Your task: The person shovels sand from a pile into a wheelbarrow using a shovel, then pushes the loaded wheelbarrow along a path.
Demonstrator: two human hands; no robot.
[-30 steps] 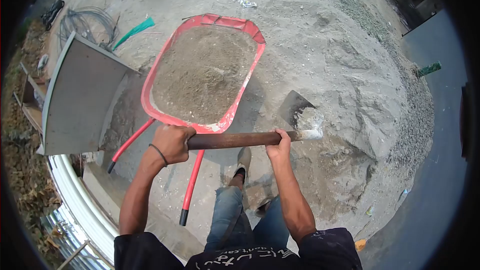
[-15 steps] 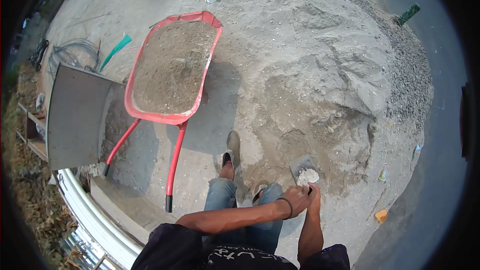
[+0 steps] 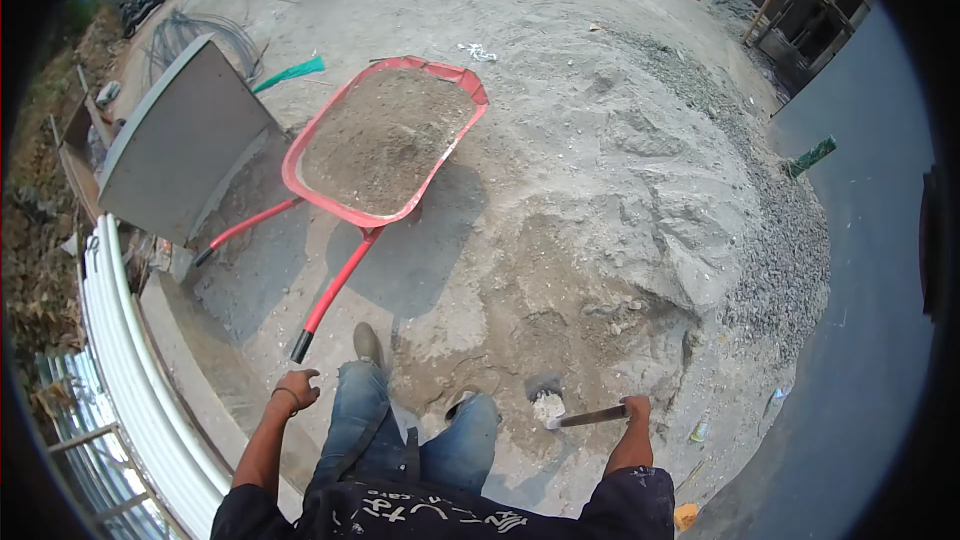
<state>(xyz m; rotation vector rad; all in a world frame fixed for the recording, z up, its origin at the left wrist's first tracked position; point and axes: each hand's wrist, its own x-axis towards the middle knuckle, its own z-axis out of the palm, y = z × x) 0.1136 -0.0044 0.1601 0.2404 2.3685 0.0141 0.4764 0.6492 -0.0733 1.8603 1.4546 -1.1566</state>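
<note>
Clock positions refer to the centre of the head view, 12 at the top.

Right hand [image 3: 638, 407]: located between 4 and 5 o'clock, forearm extending toward 12 o'clock. The fingers are wrapped around the free end of the hoe [image 3: 595, 417]. From this hand, the handle runs toward 9 o'clock to the blade [image 3: 543, 381], positioned at 5 o'clock. The blade is down at the brown sand [image 3: 525, 285] and carries a pale clump [image 3: 548, 406].

Left hand [image 3: 296, 392]: located at 8 o'clock, forearm angled toward 1 o'clock. The fingers are loosely bent with a narrow spread; no object is visible in them. The hand is just beside the black grip [image 3: 301, 345] of the wheelbarrow [image 3: 345, 210]; contact cannot be determined.

The wheelbarrow stands between 10 and 11 o'clock, its tray filled with a sand load [image 3: 385, 145]. Its two red handles extend toward 7 and 8 o'clock.

Differences: one second earlier, both hands grip the hoe, its handle crossing the view just below the wheelbarrow tray. Half a second earlier, the hands are together at the handle, near 5 o'clock. Now the hands are well apart: the right hand alone retains the hoe, and the left hand is at the wheelbarrow grip. The tray remains loaded.
</note>
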